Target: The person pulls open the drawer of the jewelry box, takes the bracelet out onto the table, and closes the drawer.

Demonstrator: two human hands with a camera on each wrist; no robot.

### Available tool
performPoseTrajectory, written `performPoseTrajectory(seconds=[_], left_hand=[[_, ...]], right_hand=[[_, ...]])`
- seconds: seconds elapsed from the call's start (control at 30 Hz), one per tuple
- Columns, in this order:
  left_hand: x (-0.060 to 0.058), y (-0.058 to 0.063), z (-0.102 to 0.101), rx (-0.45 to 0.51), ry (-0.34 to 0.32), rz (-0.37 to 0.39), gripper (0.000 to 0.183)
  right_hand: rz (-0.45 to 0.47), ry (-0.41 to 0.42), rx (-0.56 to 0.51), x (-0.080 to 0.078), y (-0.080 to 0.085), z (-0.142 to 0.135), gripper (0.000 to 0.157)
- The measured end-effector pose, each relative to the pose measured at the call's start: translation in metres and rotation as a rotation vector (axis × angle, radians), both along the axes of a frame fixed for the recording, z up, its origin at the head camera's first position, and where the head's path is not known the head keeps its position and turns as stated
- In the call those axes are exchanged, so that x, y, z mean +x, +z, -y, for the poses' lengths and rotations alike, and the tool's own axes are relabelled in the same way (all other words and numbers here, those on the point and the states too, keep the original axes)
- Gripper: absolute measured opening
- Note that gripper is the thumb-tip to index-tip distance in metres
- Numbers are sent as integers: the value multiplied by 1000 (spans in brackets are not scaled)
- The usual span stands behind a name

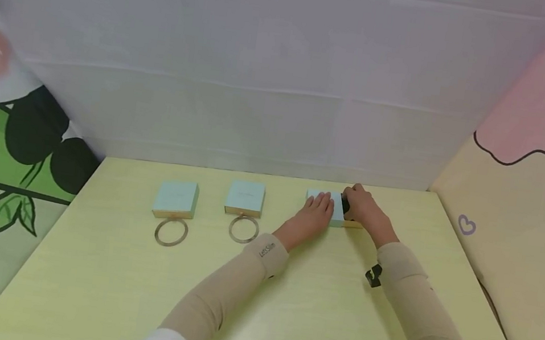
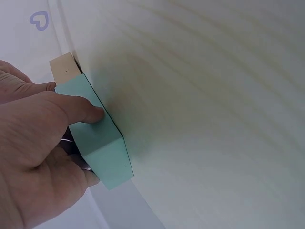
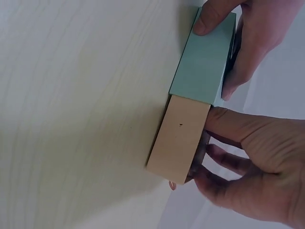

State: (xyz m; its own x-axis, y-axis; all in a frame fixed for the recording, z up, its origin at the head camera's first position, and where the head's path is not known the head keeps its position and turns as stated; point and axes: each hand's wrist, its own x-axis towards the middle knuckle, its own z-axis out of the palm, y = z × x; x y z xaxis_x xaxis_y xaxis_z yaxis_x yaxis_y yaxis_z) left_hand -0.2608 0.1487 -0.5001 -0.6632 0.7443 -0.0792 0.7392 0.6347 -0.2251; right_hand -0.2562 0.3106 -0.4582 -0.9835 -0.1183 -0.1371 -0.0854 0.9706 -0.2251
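A mint-green slide-out box [image 1: 338,210] lies at the back right of the table, its tan drawer [image 3: 176,138] partly out of the right end. My left hand [image 1: 311,218] holds the mint sleeve, the thumb on its front side and the fingers across the top. At the drawer, my right hand [image 1: 365,211] grips with bent fingers, the thumb close to the sleeve's edge. Dark lining shows at the drawer's top, mostly hidden by the fingers. A small loop [image 3: 172,185] sticks out from the drawer's end.
Two closed mint boxes [image 1: 176,197] stand to the left along the back of the table [image 1: 97,285]. In front of each lies a ring-shaped bangle [image 1: 169,245]. A white sheet [image 1: 264,77] hangs behind; patterned panels flank both sides.
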Motion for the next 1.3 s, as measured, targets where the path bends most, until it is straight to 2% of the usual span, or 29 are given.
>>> performPoseTrajectory(seconds=[0.13,0.43,0.57,0.77,0.87,1.0,1.13,1.3], left_hand=[[-1,0,0,-13,10,8,45],[-6,0,3,-17,41,6,45],[-6,0,3,-44,40,12,46],[-1,3,0,-86,6,-17,47],[1,1,-1,-83,15,-8,47],[0,0,-1,-75,45,36,48],[-2,-1,0,-49,42,47,47],[-1,1,1,-24,21,39,48]], right_hand=[[-24,-65,-6,0,-4,2,41],[-102,-102,-21,3,-10,13,49],[-159,-120,-5,10,-10,13,51],[-298,-142,-6,27,-11,6,54],[-352,-126,-20,37,-9,6,56],[-366,-82,-81,50,-5,9,58],[-348,-26,-127,64,-2,14,61],[-309,40,-115,82,-6,22,59]])
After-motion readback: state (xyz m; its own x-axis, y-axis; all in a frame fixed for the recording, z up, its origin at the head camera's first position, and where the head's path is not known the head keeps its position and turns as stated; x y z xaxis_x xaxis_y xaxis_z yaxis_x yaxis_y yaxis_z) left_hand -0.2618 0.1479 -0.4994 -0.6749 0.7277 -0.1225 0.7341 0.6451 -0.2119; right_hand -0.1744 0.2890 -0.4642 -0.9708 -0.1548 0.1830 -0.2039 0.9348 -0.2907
